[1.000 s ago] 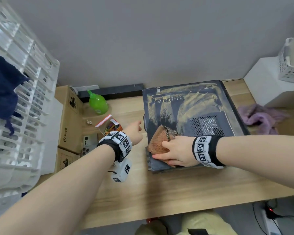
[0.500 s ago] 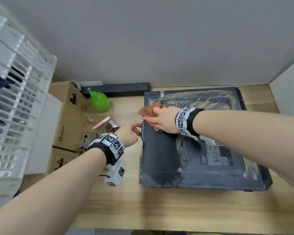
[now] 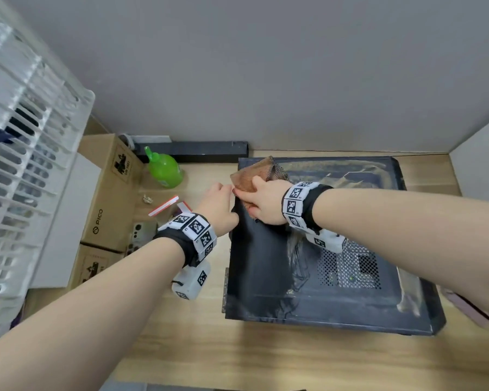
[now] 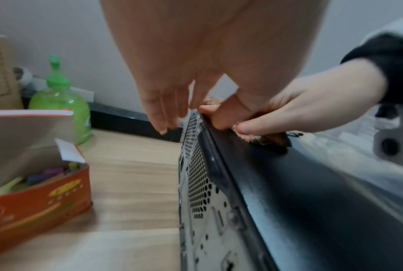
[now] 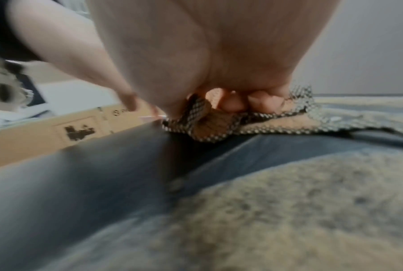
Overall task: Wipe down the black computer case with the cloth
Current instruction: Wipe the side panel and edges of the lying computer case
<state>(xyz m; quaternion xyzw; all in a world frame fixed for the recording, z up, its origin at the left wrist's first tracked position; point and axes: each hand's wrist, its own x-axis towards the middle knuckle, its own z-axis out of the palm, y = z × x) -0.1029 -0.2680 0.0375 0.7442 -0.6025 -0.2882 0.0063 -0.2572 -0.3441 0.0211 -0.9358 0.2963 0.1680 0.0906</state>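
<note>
Your right hand (image 3: 266,203) has carried the cloth (image 3: 254,176) from the near left part of the case (image 3: 316,292) up its left side to the far left corner. It leaves a clean black strip along that edge, while dust still covers the far band and the right side. Judged from this, one pass is done and most of the top remains. The right fingers (image 5: 230,102) curl over the cloth, pressing it onto the case. Your left hand (image 3: 219,206) has moved up with it; its fingers (image 4: 163,110) hang straight and relaxed beside the case's left edge, holding nothing. The case lies flat on the desk (image 3: 237,356). Ahead, the wall (image 3: 266,66) stands just behind the far edge. To the left stand a green bottle (image 3: 164,170) and a red box (image 4: 33,192). Open room lies rightward across the top.
</note>
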